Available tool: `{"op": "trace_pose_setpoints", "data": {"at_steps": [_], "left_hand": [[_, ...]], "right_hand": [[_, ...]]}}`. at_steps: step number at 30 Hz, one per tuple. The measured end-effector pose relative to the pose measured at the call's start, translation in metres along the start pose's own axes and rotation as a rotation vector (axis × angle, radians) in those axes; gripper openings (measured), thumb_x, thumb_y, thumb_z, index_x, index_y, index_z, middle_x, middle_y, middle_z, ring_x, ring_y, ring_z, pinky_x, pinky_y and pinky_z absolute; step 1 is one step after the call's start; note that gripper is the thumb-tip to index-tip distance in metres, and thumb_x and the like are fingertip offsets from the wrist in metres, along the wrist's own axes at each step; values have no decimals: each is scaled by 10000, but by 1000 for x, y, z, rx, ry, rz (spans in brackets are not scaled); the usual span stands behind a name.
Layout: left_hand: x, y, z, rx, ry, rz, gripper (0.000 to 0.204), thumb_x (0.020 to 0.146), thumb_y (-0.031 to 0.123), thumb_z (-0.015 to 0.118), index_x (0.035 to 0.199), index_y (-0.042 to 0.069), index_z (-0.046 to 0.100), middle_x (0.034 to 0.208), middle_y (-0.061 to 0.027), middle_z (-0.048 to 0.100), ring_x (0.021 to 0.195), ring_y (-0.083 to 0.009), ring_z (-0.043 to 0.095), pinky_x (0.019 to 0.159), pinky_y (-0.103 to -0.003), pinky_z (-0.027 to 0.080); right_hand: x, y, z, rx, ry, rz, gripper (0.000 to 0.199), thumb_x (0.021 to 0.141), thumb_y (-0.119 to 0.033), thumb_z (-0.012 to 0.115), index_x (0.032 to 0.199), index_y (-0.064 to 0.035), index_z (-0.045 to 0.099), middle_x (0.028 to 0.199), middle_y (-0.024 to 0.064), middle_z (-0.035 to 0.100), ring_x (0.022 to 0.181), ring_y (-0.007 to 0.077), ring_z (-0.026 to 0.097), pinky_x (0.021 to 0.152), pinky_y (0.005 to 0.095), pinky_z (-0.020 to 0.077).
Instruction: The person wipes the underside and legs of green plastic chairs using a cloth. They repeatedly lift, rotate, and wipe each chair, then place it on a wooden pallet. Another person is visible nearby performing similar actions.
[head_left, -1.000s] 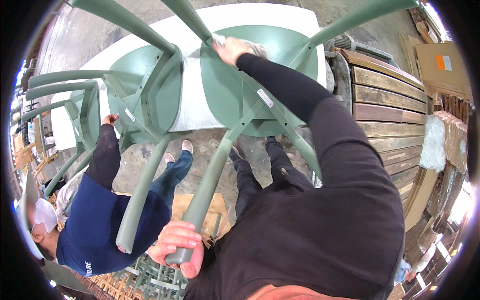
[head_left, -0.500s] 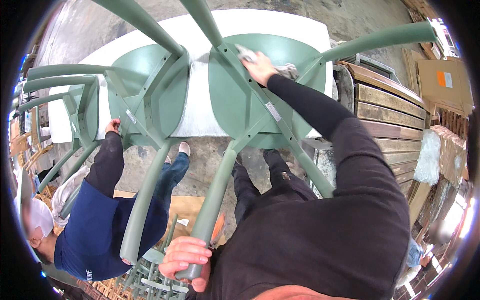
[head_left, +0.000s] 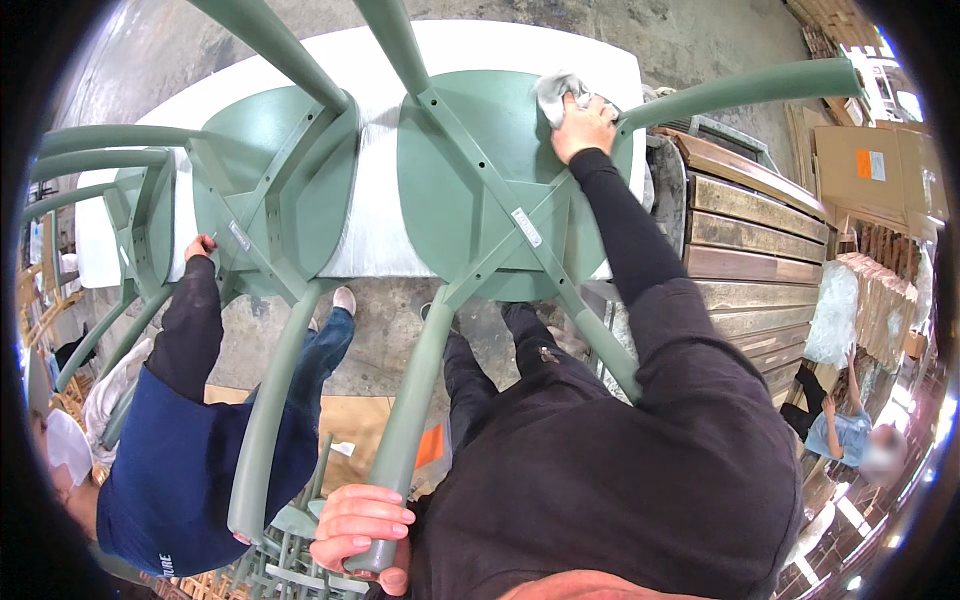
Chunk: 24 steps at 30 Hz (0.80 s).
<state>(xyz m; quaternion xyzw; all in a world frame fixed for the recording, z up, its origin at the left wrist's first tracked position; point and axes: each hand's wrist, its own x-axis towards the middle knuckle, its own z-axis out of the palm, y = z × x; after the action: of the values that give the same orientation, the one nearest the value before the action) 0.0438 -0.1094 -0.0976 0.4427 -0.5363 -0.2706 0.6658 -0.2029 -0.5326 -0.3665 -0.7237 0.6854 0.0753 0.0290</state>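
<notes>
A green chair [head_left: 478, 140] lies upside down before me, its seat flat on a white-covered table [head_left: 375, 215] and its legs pointing up and out. A cross brace [head_left: 483, 165] with a small label joins the legs. My left hand [head_left: 362, 532] is wrapped round the end of the near left chair leg [head_left: 412, 410]. Near the far right edge of the seat underside, my right hand [head_left: 584, 128] is closed on a crumpled whitish cloth [head_left: 560, 96], pressed against the green surface.
More upturned green chairs [head_left: 285, 170] stand along the table to my left. A co-worker in a blue vest [head_left: 190, 480] reaches toward one. Stacked wooden slats [head_left: 755, 230] and a cardboard box [head_left: 870, 165] are on the right. Another person [head_left: 845, 435] is farther off.
My right hand has moved right with the cloth, from the cross brace to the seat's far right edge. My left hand keeps its hold on the leg.
</notes>
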Motion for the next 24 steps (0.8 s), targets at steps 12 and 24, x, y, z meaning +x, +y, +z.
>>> {"op": "trace_pose_setpoints", "data": {"at_steps": [12,24], "left_hand": [[-1,13,5,140,63,-76,487,887,395,752,1082,57,460,711,-53,633,591,-205,645,657,-378,552],[-6,12,-3,91,29,-99,480,883,382,748,1100,65,460,732,-56,640,615,-210,657,664,-391,554]], "right_hand": [[27,-17,-14,230,222,-270,382,856,-187,632,1224,-178,734,1306,112,672,1186,269,650,1035,440,489],[67,9,-11,113,244,-572,324,819,-102,696,1132,-175,737,1200,86,693,1176,281,641,1009,412,535]]}}
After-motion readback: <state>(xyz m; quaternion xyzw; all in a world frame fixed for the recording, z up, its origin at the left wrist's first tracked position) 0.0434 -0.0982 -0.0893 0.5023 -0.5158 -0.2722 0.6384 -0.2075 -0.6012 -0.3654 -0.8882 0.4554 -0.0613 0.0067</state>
